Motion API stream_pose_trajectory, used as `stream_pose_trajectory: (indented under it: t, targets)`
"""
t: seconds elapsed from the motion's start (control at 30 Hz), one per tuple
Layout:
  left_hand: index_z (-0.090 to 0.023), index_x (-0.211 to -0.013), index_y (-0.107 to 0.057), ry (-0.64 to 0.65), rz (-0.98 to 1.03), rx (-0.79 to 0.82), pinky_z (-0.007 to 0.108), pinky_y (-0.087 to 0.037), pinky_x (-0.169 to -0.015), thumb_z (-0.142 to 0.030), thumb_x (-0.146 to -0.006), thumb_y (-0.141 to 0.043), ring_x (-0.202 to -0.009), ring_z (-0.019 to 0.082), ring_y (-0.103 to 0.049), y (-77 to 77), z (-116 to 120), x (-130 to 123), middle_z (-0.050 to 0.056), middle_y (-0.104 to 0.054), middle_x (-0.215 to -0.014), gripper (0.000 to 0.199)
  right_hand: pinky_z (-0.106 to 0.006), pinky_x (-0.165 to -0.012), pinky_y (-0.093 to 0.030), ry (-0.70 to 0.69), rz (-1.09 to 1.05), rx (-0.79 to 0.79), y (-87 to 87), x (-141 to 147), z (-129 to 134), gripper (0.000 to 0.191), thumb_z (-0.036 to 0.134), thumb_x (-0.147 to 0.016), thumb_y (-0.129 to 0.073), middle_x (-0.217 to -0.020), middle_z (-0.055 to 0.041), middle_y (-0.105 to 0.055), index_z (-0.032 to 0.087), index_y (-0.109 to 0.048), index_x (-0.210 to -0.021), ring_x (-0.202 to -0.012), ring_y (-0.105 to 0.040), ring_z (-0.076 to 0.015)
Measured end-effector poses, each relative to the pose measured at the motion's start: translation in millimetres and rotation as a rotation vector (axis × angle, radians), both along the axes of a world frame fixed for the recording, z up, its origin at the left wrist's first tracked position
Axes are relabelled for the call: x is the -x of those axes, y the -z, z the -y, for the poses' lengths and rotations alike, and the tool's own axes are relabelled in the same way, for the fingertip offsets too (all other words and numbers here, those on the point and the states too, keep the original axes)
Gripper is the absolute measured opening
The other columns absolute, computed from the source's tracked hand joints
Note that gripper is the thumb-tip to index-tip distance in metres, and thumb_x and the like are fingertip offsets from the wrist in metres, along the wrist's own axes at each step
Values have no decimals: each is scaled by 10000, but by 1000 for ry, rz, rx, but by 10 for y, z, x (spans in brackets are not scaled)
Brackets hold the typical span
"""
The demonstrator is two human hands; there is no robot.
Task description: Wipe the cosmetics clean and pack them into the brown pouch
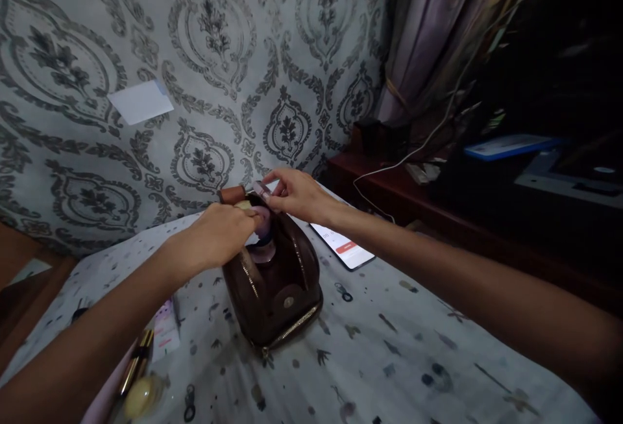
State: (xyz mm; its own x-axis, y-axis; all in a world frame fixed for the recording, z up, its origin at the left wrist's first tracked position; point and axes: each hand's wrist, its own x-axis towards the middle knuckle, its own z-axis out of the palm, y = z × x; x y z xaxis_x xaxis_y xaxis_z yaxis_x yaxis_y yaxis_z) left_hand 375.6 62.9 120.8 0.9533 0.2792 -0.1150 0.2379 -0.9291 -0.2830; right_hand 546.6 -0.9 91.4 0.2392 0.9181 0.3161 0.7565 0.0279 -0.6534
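Note:
A dark brown zip bag stands open on the patterned cloth, its toothed zip edges spread apart. Inside it I see a pinkish-purple rounded item and a clear-looking container. My left hand is closed over the bag's left rim, its fingertips partly hidden at the opening. At the back of the opening, my right hand pinches a small pale pinkish, tube-like item; its exact kind is unclear. A brown cylindrical piece shows behind the left hand.
A lit phone lies right of the bag. At lower left are a gold-and-black tube, a pale pink box and a yellowish round item. A white cable runs over the dark red furniture. Patterned wall behind.

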Motion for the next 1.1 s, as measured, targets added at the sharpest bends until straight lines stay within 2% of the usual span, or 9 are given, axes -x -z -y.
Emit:
stream_pose_trajectory:
  t: [0.13, 0.27, 0.5, 0.63, 0.83, 0.93, 1.1]
  targets:
    - [-248, -1071, -682, -21, -46, -2, 313, -427, -690, 9, -818, -508, -900, 247, -700, -40, -9, -2, 44, -759, -979, 400, -247, -656, -365, 12, 171, 95, -43, 54, -73, 287, 267, -874, -616, -873, -23, -704, 179, -651, -1145, -752, -607, -151]
    - [-221, -1074, -687, -8, -14, -4, 327, -428, -659, -36, -853, -510, -881, 267, -706, -13, -34, 35, 64, -756, -942, 339, -260, -654, -361, 35, 364, 134, -76, 119, -117, 280, 311, -878, -610, -942, -37, -721, 221, -660, -1138, -851, -645, -191]
    - [-192, -1053, -709, -66, -91, -13, 330, -461, -674, 9, -852, -463, -956, 277, -704, -78, 73, 11, 82, -753, -1045, 375, -303, -752, -457, 6, 680, 291, -251, 352, -153, 255, 311, -905, -597, -1050, -136, -731, 156, -705, -1075, -1016, -670, -278]
    - [-179, -1006, -717, -71, -98, -23, 331, -466, -660, -32, -885, -463, -942, 278, -708, -84, 81, 18, 93, -761, -982, 318, -314, -818, -485, -34, 762, 302, -260, 395, -281, 276, 293, -908, -595, -1094, -150, -723, 139, -695, -1114, -1073, -659, -277]
    - [-161, -955, -711, -42, -79, -41, 318, -487, -647, -7, -847, -490, -929, 272, -718, -55, 61, 39, 108, -760, -974, 290, -309, -838, -504, -29, 811, 368, -274, 448, -474, 306, 236, -885, -623, -1167, -161, -709, 128, -679, -1166, -1111, -657, -276]
    - [-163, -892, -706, -35, -58, -42, 317, -505, -657, 0, -821, -522, -885, 272, -725, -25, 42, 49, 112, -759, -906, 256, -321, -846, -505, -49, 827, 350, -236, 440, -530, 300, 254, -900, -605, -1151, -171, -710, 112, -682, -1154, -1105, -661, -285]
    - [-178, -1002, -671, -9, -9, -56, 308, -504, -668, -1, -814, -533, -869, 251, -725, 32, -2, 76, 97, -762, -935, 293, -321, -838, -505, -123, 876, 324, -187, 358, -588, 294, 301, -913, -595, -1088, -181, -723, 103, -697, -1105, -1077, -670, -282]
